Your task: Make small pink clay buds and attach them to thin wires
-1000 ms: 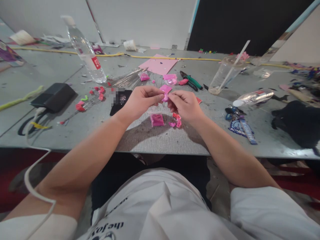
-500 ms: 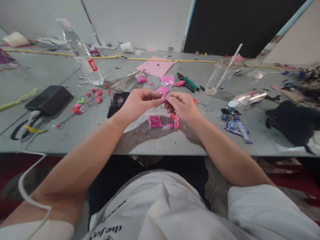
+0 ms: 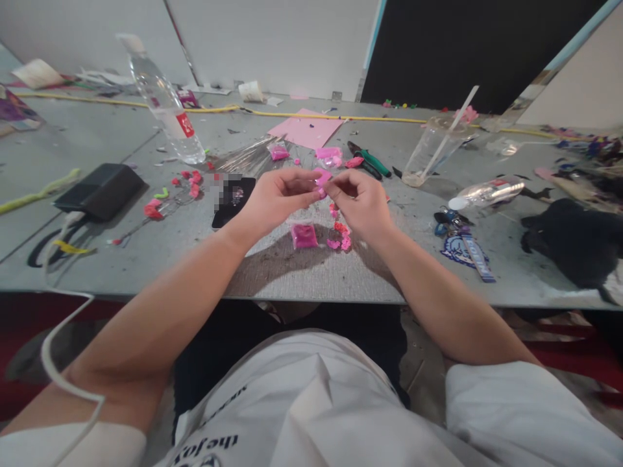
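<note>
Between the fingertips of both hands is a small piece of soft pink clay [image 3: 322,191]. My left hand [image 3: 282,194] pinches it from the left with thumb and fingers. On the other side my right hand [image 3: 361,202] has its thumb and index finger closed on the same piece. A brighter pink patch [image 3: 322,175] shows just behind the fingertips; whether it is part of the piece cannot be made out. Below the hands lie a clear packet of magenta clay [image 3: 304,236] and a cluster of small pink and coral shaped bits [image 3: 343,239].
A black phone [image 3: 233,204] lies beside my left wrist. Beyond the hands are pink packets [image 3: 328,155], green-handled pliers [image 3: 372,162], thin wires [image 3: 250,154] and a pink sheet [image 3: 309,130]. A water bottle [image 3: 168,110] stands left, a plastic cup [image 3: 433,152] right.
Both hands stay together at the pink clay, with slight finger shifts. More bright pink shows between the fingertips. The whole view has shifted slightly.
</note>
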{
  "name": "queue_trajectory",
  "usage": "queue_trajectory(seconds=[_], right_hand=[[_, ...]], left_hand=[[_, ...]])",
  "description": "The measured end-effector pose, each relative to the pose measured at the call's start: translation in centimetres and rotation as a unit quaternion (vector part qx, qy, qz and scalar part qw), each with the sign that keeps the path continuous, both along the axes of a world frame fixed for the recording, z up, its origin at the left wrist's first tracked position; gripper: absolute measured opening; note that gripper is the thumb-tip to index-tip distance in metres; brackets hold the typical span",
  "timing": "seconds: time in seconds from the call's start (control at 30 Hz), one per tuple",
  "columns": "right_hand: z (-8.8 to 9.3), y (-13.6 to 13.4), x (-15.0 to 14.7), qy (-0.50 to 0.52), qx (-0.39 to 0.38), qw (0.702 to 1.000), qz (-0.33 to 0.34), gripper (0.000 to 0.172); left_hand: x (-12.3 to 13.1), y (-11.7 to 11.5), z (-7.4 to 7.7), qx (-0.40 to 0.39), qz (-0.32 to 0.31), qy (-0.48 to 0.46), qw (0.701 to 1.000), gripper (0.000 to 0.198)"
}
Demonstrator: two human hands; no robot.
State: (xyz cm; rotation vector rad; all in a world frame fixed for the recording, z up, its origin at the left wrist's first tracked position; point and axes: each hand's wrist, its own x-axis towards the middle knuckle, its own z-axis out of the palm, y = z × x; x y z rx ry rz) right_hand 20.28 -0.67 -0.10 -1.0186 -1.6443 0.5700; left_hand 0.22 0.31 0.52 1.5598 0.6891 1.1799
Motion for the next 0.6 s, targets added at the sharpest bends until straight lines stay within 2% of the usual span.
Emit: queue_trajectory(seconds=[0.17,0.33,0.47,0.6], right_hand=[[0.0,-0.3,-0.3,-0.001,-0.007,1.0,0.013,0.05],[-0.4,-0.3,-0.5,0.007,0.008,1.0,0.013,0.035],[-0.5,-0.3,-0.3,-0.029,0.06,0.998,0.007,0.017],[-0.5,-0.5,-0.1,-0.051,0.096,0.993,0.037,0.012]], left_hand=[[-0.1,0.4,-0.6,-0.012,0.036,0.024,0.999,0.033],[-0.1,0.8,-1.1,-0.012,0.04,0.008,0.999,0.033],[-0.2,0.6,-0.7,-0.005,0.036,0.02,0.999,0.029],[-0.3,0.5,-0.6,-0.021,0.034,-0.002,0.999,0.026]])
